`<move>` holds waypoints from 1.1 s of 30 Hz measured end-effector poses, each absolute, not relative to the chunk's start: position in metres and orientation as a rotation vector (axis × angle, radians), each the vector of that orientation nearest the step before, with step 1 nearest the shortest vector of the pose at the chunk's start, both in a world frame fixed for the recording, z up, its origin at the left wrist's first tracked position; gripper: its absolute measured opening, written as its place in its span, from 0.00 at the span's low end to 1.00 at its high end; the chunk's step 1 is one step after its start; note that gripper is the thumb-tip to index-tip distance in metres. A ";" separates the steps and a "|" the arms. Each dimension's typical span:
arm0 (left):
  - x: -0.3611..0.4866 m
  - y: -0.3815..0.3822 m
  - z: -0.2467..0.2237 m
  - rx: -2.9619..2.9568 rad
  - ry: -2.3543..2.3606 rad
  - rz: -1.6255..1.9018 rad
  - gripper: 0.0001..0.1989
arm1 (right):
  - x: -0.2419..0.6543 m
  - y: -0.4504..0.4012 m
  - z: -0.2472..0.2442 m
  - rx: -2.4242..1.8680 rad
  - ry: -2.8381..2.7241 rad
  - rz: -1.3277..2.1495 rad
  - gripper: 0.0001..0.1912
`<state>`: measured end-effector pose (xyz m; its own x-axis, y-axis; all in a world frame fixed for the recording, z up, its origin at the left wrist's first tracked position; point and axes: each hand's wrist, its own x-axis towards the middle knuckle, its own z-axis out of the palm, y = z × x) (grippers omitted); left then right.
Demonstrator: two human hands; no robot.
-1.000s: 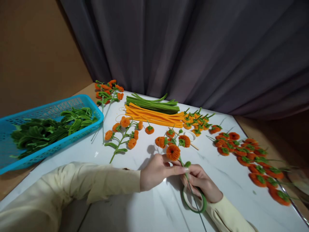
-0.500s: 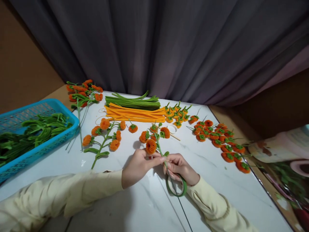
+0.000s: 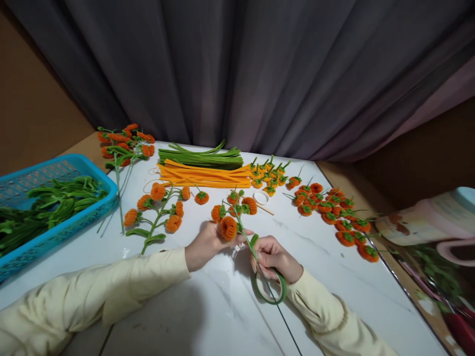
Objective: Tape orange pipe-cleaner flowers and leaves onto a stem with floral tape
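Between my hands is a pipe-cleaner branch (image 3: 245,235) with several ribbed orange pumpkin-like heads and a small green leaf, its dark wire running toward the table's front edge. My left hand (image 3: 205,246) is closed at the branch's upper part, its fingers partly hidden behind the lowest orange head (image 3: 229,228). Just below the leaf, my right hand (image 3: 277,258) pinches the stem. A roll of green floral tape (image 3: 282,290) hangs against its fingers. Left of my hands lies another branch (image 3: 159,217) with orange heads and two leaves.
A blue basket (image 3: 111,194) of green fuzzy leaves stands at left. Green (image 3: 200,158) and orange pipe-cleaner strips (image 3: 204,175) lie at the back, beside small yellow-orange heads (image 3: 270,174). Orange heads (image 3: 330,205) spread along the right, near a tumbler (image 3: 426,217). A white ring-shaped dish (image 3: 261,198) sits centrally.
My left hand has shifted away from the pinch point near the leaf, up and left behind the orange heads. My right hand keeps the stem and tape roll. The view has shifted slightly.
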<state>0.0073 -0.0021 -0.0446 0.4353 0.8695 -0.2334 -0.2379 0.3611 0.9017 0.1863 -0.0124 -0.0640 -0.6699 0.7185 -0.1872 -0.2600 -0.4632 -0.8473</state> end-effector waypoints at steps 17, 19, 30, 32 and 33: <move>0.014 -0.007 -0.034 0.855 0.786 0.871 0.11 | 0.182 -0.016 -0.059 -0.679 -1.139 2.123 0.15; 0.012 -0.007 -0.034 0.888 0.789 0.857 0.10 | 0.182 -0.017 -0.058 -0.712 -1.166 2.081 0.15; 0.006 -0.003 -0.040 0.803 0.771 0.779 0.10 | 0.176 -0.028 -0.036 -0.971 -1.567 1.649 0.20; 0.005 -0.002 -0.042 0.772 0.748 0.777 0.11 | 0.176 -0.028 -0.031 -0.979 -1.657 1.587 0.21; 0.004 -0.002 -0.043 0.765 0.739 0.769 0.11 | 0.177 -0.027 -0.029 -0.976 -1.696 1.574 0.21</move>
<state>0.0044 -0.0022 -0.0432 0.5081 0.8110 -0.2901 -0.3221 0.4913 0.8092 0.1770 -0.0275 -0.0291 -0.5349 0.8439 -0.0424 0.1050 0.0165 -0.9943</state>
